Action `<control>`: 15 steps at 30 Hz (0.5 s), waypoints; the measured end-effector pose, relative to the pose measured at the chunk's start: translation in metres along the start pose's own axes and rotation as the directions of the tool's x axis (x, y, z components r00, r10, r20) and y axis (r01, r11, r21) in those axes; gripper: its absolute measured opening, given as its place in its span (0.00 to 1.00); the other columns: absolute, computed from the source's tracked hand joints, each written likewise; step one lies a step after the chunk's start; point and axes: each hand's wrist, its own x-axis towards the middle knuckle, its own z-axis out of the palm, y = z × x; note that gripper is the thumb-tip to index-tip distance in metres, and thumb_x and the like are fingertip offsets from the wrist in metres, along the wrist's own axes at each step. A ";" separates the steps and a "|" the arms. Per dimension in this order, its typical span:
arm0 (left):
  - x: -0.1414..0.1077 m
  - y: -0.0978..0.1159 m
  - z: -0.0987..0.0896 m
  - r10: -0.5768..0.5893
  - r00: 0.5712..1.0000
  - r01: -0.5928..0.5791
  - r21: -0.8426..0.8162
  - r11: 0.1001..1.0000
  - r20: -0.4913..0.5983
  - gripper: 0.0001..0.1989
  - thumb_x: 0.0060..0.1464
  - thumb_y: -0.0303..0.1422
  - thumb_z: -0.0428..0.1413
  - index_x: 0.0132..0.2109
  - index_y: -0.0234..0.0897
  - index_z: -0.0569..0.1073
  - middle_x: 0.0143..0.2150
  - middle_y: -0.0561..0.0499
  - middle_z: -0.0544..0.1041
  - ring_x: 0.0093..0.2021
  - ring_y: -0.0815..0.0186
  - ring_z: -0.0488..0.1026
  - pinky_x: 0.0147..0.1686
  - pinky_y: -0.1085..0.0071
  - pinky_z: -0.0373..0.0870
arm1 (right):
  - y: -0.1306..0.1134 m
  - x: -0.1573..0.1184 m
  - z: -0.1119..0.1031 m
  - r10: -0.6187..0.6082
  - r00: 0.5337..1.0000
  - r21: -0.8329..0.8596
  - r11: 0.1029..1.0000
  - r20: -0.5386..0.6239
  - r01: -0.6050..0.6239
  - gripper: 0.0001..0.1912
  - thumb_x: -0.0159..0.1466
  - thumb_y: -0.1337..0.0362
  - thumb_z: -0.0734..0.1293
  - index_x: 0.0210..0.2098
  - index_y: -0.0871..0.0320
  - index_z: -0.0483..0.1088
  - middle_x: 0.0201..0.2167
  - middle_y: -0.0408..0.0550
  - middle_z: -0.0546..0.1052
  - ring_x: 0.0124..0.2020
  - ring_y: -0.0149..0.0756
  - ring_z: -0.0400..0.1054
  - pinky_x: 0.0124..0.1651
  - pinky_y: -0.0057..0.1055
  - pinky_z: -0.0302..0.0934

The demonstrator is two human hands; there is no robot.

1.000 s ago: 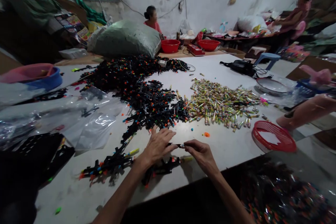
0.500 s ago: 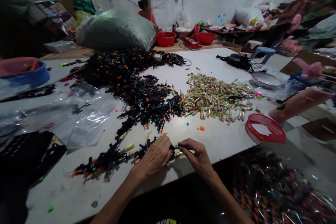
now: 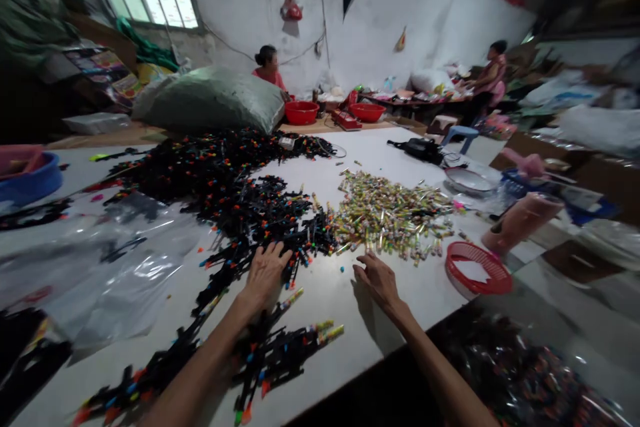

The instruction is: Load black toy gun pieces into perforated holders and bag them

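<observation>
My left hand (image 3: 266, 272) rests at the near edge of a heap of black plastic toy guns (image 3: 233, 197) with orange and blue bits. Its fingers are spread, and no gun is lifted in it. Over the white table, my right hand (image 3: 379, 278) hovers with thumb and fingers apart, just short of a pile of small clear tubes with yellow labels (image 3: 390, 210). Nothing shows in that hand. Close to my body lie several toy guns with tubes fitted (image 3: 295, 347), partly behind my left forearm.
Clear plastic bags (image 3: 115, 280) cover the table's left side. A red basket (image 3: 477, 270) stands at the right edge, with bagged goods (image 3: 540, 360) below. Across the table are a large sack (image 3: 210, 99), a person in pink (image 3: 270, 73) and red basins (image 3: 301, 112). Another person (image 3: 493, 73) works farther right.
Both hands have parted from the toy gun they held together and reached forward, left to the gun heap, right toward the tubes. My view has tilted up.
</observation>
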 end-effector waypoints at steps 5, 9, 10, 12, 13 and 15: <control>0.018 -0.009 0.009 0.096 0.988 -0.104 -0.056 0.993 -0.125 0.18 0.53 0.23 0.42 0.44 0.40 0.72 0.48 0.44 0.74 0.51 0.56 0.67 0.50 0.57 0.58 | 0.029 0.045 -0.018 0.232 0.973 -0.215 0.950 -0.007 -0.228 0.14 0.63 0.61 0.56 0.40 0.60 0.69 0.41 0.53 0.73 0.42 0.38 0.67 0.37 0.28 0.55; 0.016 -0.012 0.014 -0.020 0.947 -0.035 -0.167 0.985 -0.321 0.16 0.56 0.33 0.42 0.44 0.36 0.70 0.42 0.43 0.76 0.43 0.56 0.72 0.45 0.60 0.65 | 0.026 0.068 -0.012 0.274 0.961 -0.268 0.928 0.023 -0.258 0.10 0.57 0.64 0.62 0.36 0.60 0.71 0.38 0.54 0.75 0.39 0.40 0.69 0.35 0.29 0.56; 0.014 -0.013 0.016 -0.148 0.918 0.033 -0.303 0.953 -0.367 0.16 0.55 0.36 0.43 0.44 0.38 0.71 0.42 0.44 0.76 0.43 0.57 0.73 0.45 0.62 0.66 | 0.023 0.072 -0.008 0.268 0.963 -0.275 0.928 0.026 -0.251 0.09 0.56 0.66 0.63 0.35 0.60 0.72 0.38 0.54 0.75 0.38 0.40 0.69 0.35 0.29 0.56; 0.010 -0.014 0.021 -0.423 0.843 0.188 -0.555 0.811 -0.333 0.15 0.53 0.41 0.46 0.42 0.42 0.72 0.41 0.47 0.77 0.40 0.56 0.74 0.42 0.62 0.69 | 0.016 0.078 0.002 0.253 0.967 -0.283 0.930 0.034 -0.234 0.10 0.53 0.71 0.63 0.34 0.60 0.72 0.36 0.55 0.76 0.37 0.42 0.70 0.34 0.30 0.57; 0.006 -0.014 0.022 -0.531 0.796 0.244 -0.648 0.721 -0.291 0.16 0.51 0.43 0.47 0.41 0.42 0.72 0.39 0.48 0.77 0.38 0.56 0.74 0.40 0.61 0.70 | 0.013 0.079 0.006 0.245 0.969 -0.283 0.932 0.033 -0.226 0.11 0.51 0.73 0.63 0.34 0.61 0.73 0.35 0.56 0.76 0.37 0.43 0.70 0.35 0.31 0.58; -0.002 -0.012 0.023 -0.642 0.729 0.278 -0.755 0.594 -0.236 0.18 0.49 0.47 0.48 0.40 0.42 0.72 0.33 0.49 0.77 0.34 0.56 0.74 0.35 0.59 0.72 | 0.010 0.078 0.013 0.228 0.973 -0.272 0.938 0.023 -0.213 0.14 0.50 0.75 0.62 0.35 0.60 0.72 0.36 0.55 0.76 0.39 0.44 0.70 0.38 0.32 0.58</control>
